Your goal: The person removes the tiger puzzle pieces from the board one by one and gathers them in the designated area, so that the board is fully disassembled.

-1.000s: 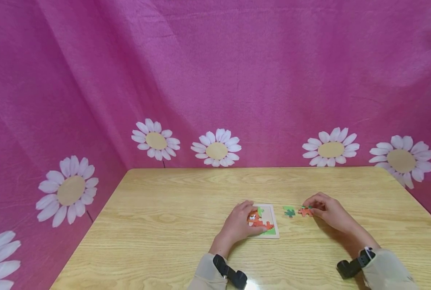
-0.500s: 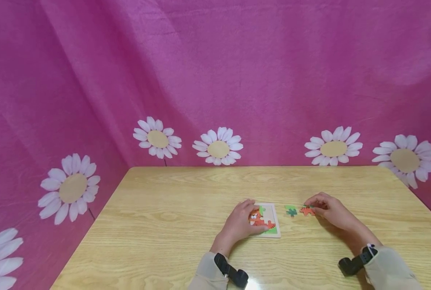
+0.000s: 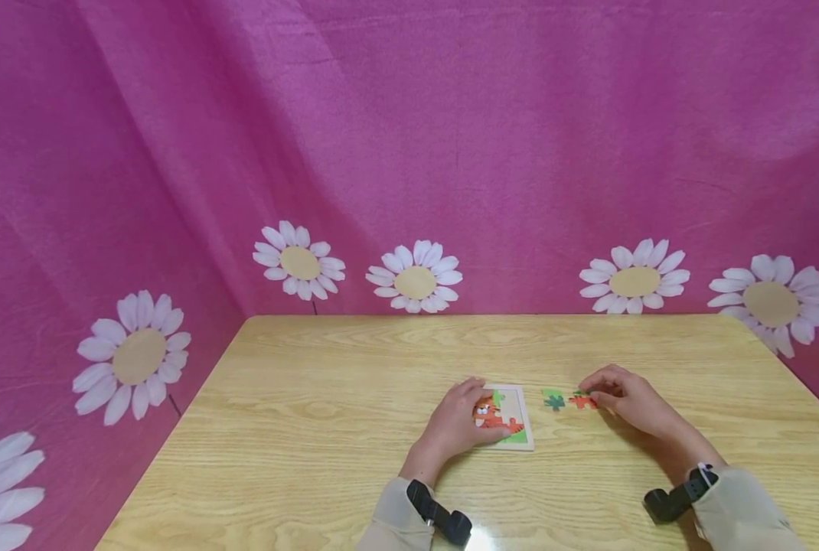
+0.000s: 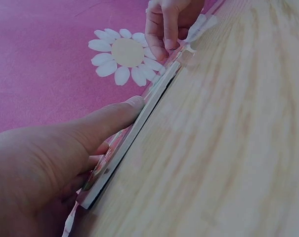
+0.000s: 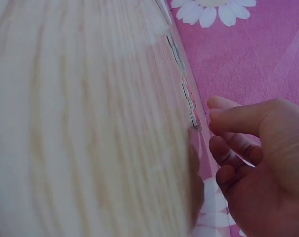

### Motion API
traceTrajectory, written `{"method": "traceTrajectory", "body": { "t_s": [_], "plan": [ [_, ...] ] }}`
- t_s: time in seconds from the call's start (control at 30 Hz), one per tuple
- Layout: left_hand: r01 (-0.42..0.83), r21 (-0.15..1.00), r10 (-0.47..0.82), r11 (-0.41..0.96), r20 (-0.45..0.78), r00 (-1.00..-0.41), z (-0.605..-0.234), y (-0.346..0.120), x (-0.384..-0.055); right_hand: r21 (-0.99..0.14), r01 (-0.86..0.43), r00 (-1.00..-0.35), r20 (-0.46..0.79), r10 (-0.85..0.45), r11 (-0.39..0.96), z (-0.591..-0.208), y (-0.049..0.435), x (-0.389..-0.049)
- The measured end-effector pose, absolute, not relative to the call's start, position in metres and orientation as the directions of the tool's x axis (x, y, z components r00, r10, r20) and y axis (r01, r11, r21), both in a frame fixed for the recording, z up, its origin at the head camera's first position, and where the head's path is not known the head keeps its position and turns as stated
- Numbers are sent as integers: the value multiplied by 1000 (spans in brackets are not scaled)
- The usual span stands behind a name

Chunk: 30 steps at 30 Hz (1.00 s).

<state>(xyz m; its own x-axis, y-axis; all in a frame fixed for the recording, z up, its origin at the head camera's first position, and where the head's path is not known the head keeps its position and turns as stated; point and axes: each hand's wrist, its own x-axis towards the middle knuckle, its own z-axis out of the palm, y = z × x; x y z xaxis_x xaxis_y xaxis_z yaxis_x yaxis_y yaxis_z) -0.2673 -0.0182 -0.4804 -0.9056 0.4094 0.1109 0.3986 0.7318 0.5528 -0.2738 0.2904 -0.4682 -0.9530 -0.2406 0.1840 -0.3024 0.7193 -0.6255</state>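
In the head view my left hand [image 3: 453,423] grips a small framed jigsaw puzzle [image 3: 529,428] flat on the table, thumb along the near side and fingers at the far side. An orange tiger on green shows in it, with a bare pale patch at the upper right; the palm hides its left part. Right of the frame lies a green puzzle piece [image 3: 553,399]. Beside that is an orange striped piece [image 3: 581,401], low on the table. My right hand [image 3: 631,399] hovers at its right edge, fingers loosely bent; in the right wrist view a narrow gap separates the fingertips [image 5: 214,114] from it.
The wood-grain table [image 3: 327,398] reaches back to a magenta curtain [image 3: 492,153] printed with white daisies. A black wrist camera [image 3: 439,514] is strapped to the left wrist, and another [image 3: 678,496] to the right.
The orange piece, tilted under the right fingers before, now lies flatter on the table with the fingertips off it. My left hand keeps its hold on the frame. The view shifted slightly.
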Motion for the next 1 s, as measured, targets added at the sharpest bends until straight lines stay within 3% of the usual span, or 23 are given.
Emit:
{"method": "traceTrajectory", "body": {
  "t_s": [0.7, 1.0],
  "plan": [
    [371, 618, 458, 693, 20, -889, -474, -28, -269, -616, -517, -854, 319, -411, 594, -463, 244, -261],
    [395, 623, 505, 675, 0, -863, -473, -32, -273, -667, -490, -851, 225, -476, 562, -460, 224, -258]
  ]
}}
